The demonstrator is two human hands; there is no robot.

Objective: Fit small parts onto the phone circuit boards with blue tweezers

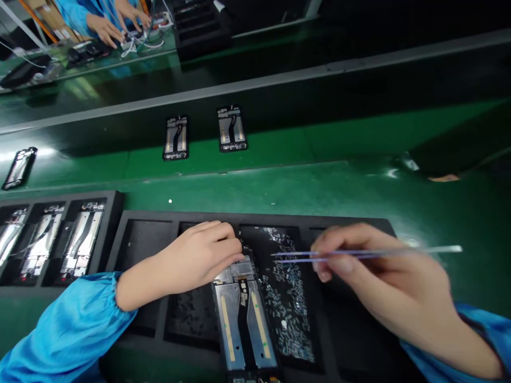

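Observation:
My left hand [203, 252] is closed on the top end of an opened phone [233, 319], whose metal inner plate and black ribbon cable face up. The phone lies over a black foam tray [159, 215]. In my right hand [371, 266] is a pair of tweezers [431, 250], pinched between thumb and fingers. Their tips point left, a little apart, above a compartment of the tray strewn with many small shiny pieces [295, 298]. I cannot make out anything between the tips. Small dark pieces [195, 314] lie in the compartment left of the phone.
To the left, a second foam tray [115, 213] holds several opened phones [83, 234]. Beyond, on the green surface, lie an opened phone [175, 138], another phone [232, 129] and a tilted phone [19, 167]. Across the bench, another person's hands [106, 29] work among cables.

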